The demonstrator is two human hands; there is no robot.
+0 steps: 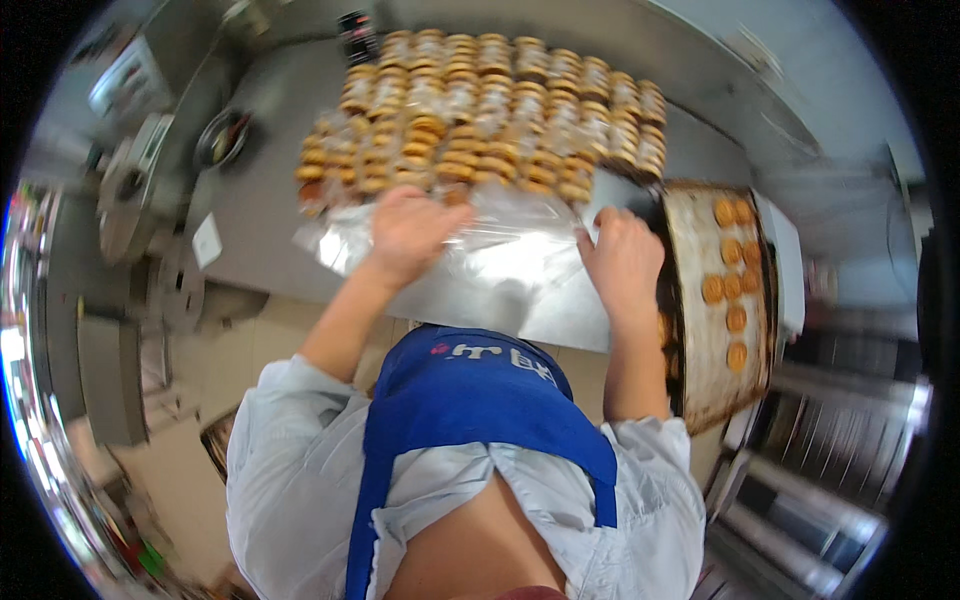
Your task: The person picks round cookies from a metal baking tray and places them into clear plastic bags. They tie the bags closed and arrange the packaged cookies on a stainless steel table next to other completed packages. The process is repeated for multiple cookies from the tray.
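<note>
A clear plastic bag (pixel 515 222) lies stretched across the front of the metal table (pixel 270 225), glossy with reflected light. My left hand (pixel 412 232) is closed on its left part, thumb pointing inward. At the opposite end, my right hand (pixel 625 262) has its fingers curled, with thumb and forefinger at the bag's right edge. Just beyond the bag stand several rows of stacked round pastries (pixel 495 100) in clear wrappers. Motion blur softens the fingers' outlines.
On the right, a paper-lined baking tray (pixel 700 345) carries several loose round pastries (pixel 733 285). A dark bowl (pixel 222 140) and a small white card (pixel 207 242) rest at the left. A black container (pixel 357 38) stands behind the stacks. Metal racks (pixel 820 450) occupy the lower right.
</note>
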